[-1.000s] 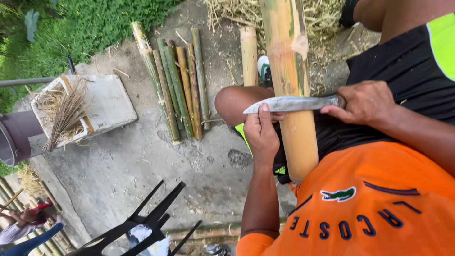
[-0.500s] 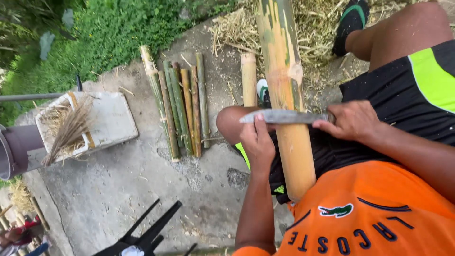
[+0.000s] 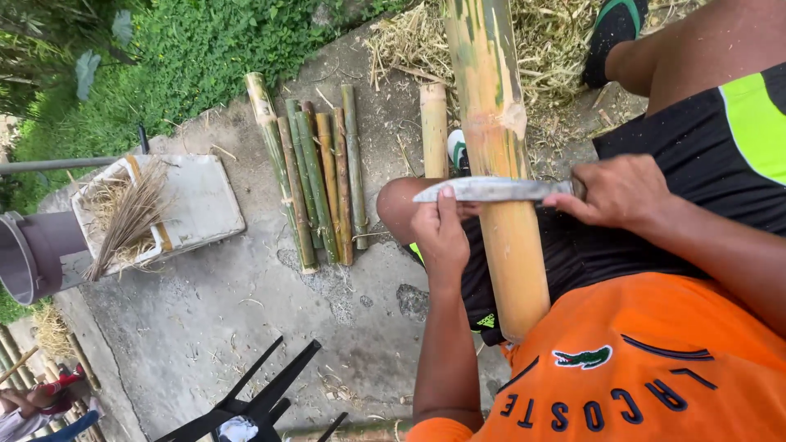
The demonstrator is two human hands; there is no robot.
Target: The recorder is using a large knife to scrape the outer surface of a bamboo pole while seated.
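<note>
Concrete ground (image 3: pixel 213 327) carries the whole scene, with green plants along its far edge and dry shavings (image 3: pixel 557 41) heaped at the top. Across the person's lap, over the black shorts (image 3: pixel 655 164), lies a thick bamboo pole (image 3: pixel 503 205), pale yellow with green streaks, its cut end near the orange shirt (image 3: pixel 655 368). A row of thinner bamboo lengths (image 3: pixel 315 172) lies on the concrete beside a white tray (image 3: pixel 196 205) with a small broom. A long grey knife (image 3: pixel 491 190) lies crosswise on the pole. The right hand (image 3: pixel 614 192) has its fingers clenched around the handle; the left hand (image 3: pixel 442 229) presses fingers on the blade's tip. Scraping well probably calls for even pressure from both hands and a shallow blade angle.
</note>
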